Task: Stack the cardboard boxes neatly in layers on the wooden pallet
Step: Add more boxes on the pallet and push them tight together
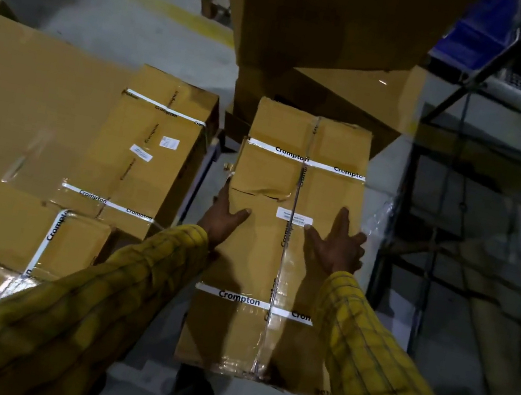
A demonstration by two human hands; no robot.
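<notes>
A long brown cardboard box with white printed tape bands and a torn top flap lies lengthwise in front of me. My left hand lies on its top at the left edge, thumb spread over the top. My right hand rests flat on the top near the right edge, fingers spread apart. To the left, several taped boxes lie packed side by side in a flat layer. The pallet under them is hidden.
A tall stack of large brown cartons rises behind the long box. A dark metal rack stands at the right, with a blue bin above. Grey concrete floor with a yellow line stretches at the back left.
</notes>
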